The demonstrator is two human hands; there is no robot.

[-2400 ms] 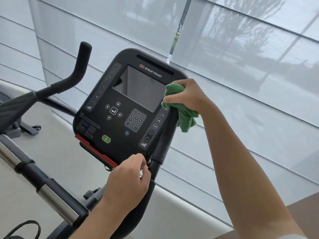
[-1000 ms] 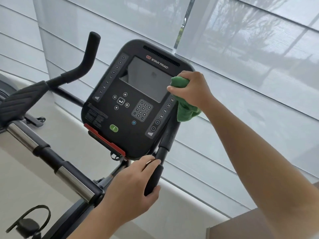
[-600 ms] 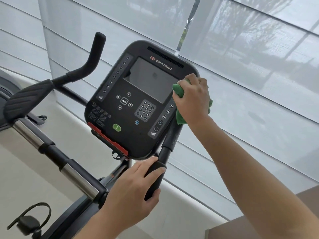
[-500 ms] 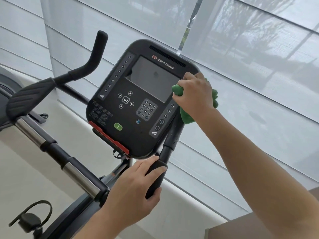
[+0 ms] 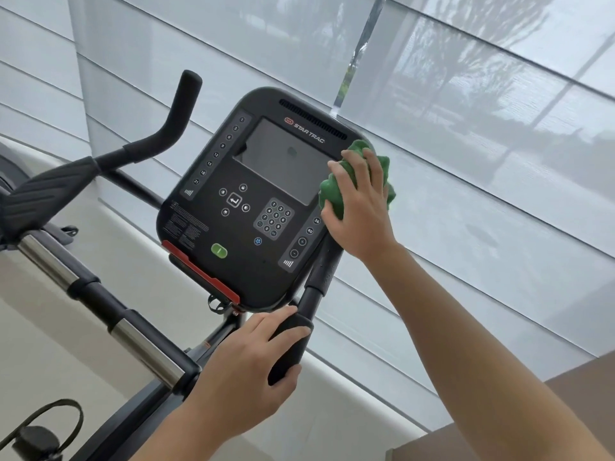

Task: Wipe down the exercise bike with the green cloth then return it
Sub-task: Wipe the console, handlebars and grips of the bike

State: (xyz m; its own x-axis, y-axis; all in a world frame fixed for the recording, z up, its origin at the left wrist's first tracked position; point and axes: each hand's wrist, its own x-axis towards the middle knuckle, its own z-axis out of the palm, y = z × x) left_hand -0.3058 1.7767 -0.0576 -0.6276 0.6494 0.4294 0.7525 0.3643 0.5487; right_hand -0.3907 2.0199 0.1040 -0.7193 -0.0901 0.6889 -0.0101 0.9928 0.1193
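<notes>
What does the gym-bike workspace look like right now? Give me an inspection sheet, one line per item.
Surface: the console face is dark, its screen is off; no dirt can be made out.
Job's things: the green cloth is bunched against the console's right edge, partly over the screen's corner.
Clutter: nothing seen.
Grippers: the right hand presses the cloth to the console, fingers spread over it; the left hand grips the black handlebar grip below the console.
Cables: a black strap loop at lower left; what it belongs to is unclear.
Surroundings: window blinds behind the bike, a pale ledge below, another handlebar at left.
</notes>
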